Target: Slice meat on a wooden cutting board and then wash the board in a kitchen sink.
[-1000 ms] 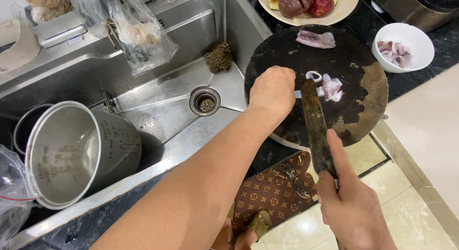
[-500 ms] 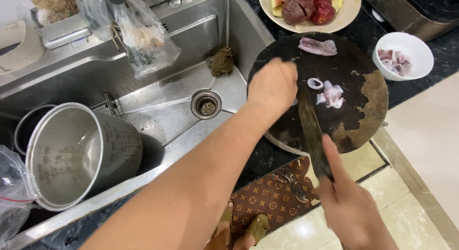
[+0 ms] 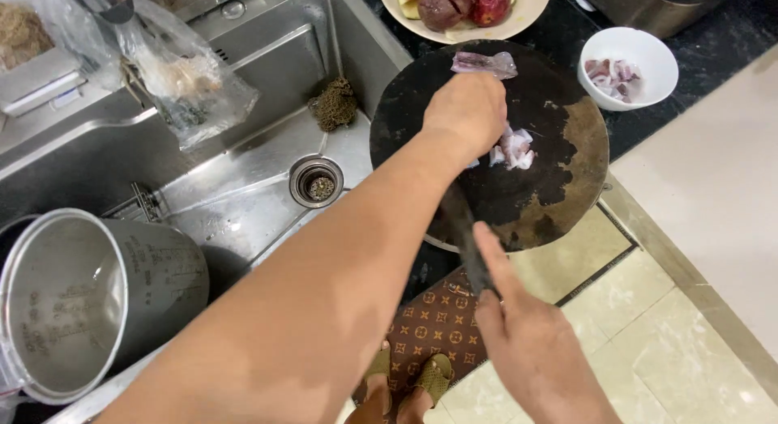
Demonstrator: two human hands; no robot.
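Head view, looking down over a counter and sink. Left hand reaches across the round dark cutting board, knuckles up, fingers curled down onto a small pile of pale pinkish meat pieces; the pieces show just right of the hand, touching it. Whether the fingers actually pinch a piece cannot be told, since the palm hides them. Right hand low in frame, clenched around the handle of a knife, index finger laid straight along the top. The dark blade runs up and away from the hand, over the near edge of the board, its tip passing under the left forearm and out of sight. A longer uncut strip of meat lies at the far rim of the board, just beyond the left hand. Right of the board, apart from it: white bowl with more cut pieces inside. Past the far rim: plate with reddish-purple items. Left of the board: steel sink with round drain, a brown scrubber by its wall, a clear plastic bag hanging in. Metal pot lies on its side at lower left. Brown patterned mat on the tiled floor below.
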